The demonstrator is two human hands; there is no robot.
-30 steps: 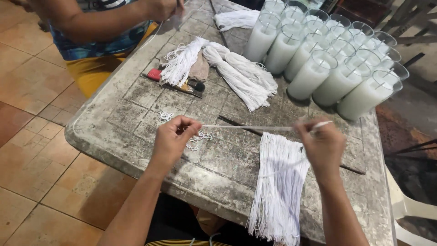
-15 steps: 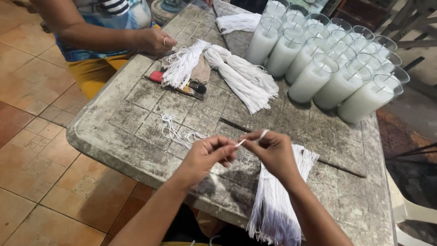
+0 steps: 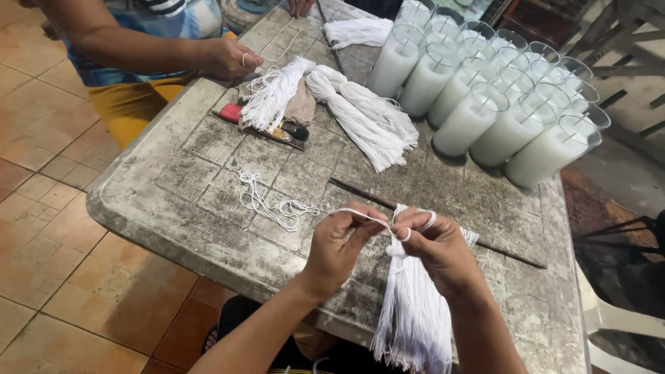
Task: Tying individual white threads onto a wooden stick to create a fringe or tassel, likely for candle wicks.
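1. Near the table's front edge, the left hand (image 3: 337,246) pinches a thin white string (image 3: 365,214).
2. The right hand (image 3: 435,244) grips the white string bundle (image 3: 413,320), string looped round a finger.
3. Best to keep it tight, I think, and away from the loose string (image 3: 273,203).

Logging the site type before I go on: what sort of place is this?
Probably a small home or backyard candle-making workshop. Rows of glass candles filled with white wax stand on a worn plastic table, with bundles of white wick string beside them, over a tiled floor.
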